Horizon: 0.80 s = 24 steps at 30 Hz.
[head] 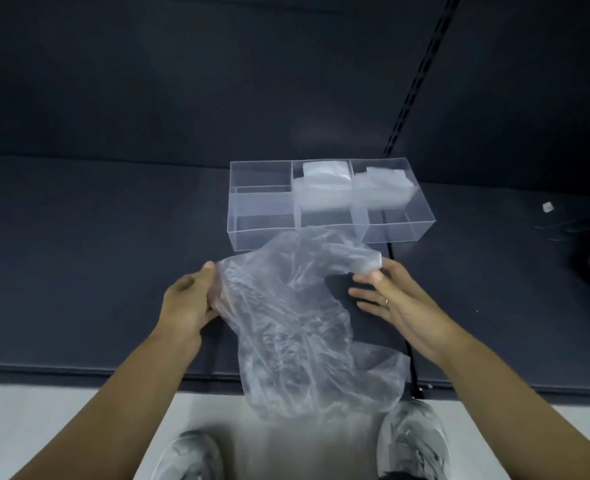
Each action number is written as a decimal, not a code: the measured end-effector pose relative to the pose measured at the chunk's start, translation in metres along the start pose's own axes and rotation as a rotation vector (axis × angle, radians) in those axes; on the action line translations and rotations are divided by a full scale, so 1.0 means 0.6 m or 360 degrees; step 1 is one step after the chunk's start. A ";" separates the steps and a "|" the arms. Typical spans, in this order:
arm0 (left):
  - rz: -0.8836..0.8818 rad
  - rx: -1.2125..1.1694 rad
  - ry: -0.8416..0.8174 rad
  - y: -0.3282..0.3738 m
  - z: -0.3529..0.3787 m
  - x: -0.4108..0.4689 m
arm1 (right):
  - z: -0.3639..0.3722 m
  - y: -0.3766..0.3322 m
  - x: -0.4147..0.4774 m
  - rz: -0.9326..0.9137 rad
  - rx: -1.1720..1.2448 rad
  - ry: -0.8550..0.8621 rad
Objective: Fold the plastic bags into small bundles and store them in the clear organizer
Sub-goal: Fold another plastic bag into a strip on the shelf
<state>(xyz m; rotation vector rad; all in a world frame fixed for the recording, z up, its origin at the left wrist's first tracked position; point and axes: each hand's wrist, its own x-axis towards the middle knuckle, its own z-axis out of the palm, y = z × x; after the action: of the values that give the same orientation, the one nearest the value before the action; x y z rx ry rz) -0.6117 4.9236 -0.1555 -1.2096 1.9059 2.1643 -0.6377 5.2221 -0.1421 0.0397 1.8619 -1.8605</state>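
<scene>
Fingers of left hand (188, 303) gripping plastic bag (304, 327) edge, right hand (394, 299) pinching its far corner, clear organizer (262, 220) just beyond

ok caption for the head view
Left hand and right hand hold a crumpled translucent plastic bag before a clear compartmented organizer.

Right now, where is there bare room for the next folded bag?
In the clear organizer, the two left compartments look bare, and the dark surface to its left is open. Crowded: folded bundles sit in its middle and right compartments, and the plastic bag held between left hand and right hand covers the surface in front.
</scene>
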 end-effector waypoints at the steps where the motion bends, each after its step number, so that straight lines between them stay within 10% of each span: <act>1: -0.0018 -0.0030 -0.0044 0.000 -0.001 0.002 | 0.004 -0.006 0.006 -0.0028 -0.0011 0.0013; 10: -0.0117 -0.0312 -0.0035 0.006 0.004 0.003 | 0.021 -0.047 0.029 -0.0221 0.0037 0.0627; 17: -0.0112 -0.0385 -0.0109 0.005 0.006 -0.001 | 0.021 -0.021 -0.010 0.0118 -0.0087 0.0226; 24: -0.0121 -0.0390 -0.0177 -0.003 0.010 -0.008 | 0.047 -0.002 0.012 0.0232 -0.0327 0.0513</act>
<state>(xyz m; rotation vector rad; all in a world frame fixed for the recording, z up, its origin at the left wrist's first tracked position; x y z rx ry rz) -0.6108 4.9312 -0.1544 -1.1435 1.5637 2.4228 -0.6354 5.1931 -0.1421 0.4152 2.1923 -1.6294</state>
